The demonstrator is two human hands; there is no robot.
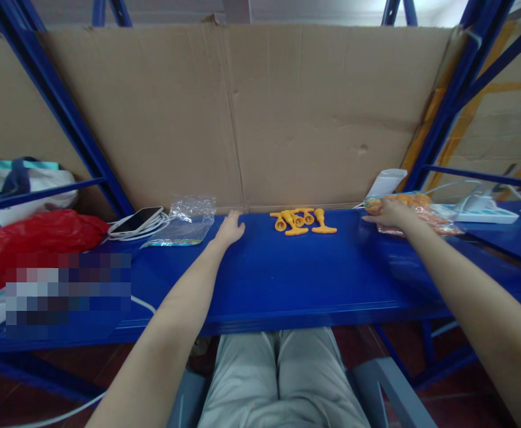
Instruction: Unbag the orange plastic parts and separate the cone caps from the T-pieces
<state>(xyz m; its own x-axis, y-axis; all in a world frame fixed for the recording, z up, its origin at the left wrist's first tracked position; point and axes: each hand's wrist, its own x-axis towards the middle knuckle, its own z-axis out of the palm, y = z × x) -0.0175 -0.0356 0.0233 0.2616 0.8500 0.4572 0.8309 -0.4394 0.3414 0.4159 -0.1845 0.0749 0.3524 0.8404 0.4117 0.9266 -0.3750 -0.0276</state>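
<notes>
My left hand rests on the blue tabletop near its back edge, fingers spread and nothing in them. On the right, my right hand lies over a clear plastic bag filled with orange pieces, its thumb stretched out to the left. Some of its fingertips are hard to make out against the bag. Between the hands sits a small group of yellow-orange T-shaped plastic pieces, several of them, some showing round hollow ends. An empty-looking clear plastic bag lies left of my left hand.
A phone lies on a coiled white cable. Further left is a red plastic bag. A white power strip stands at the right. Cardboard walls the back, between blue metal posts.
</notes>
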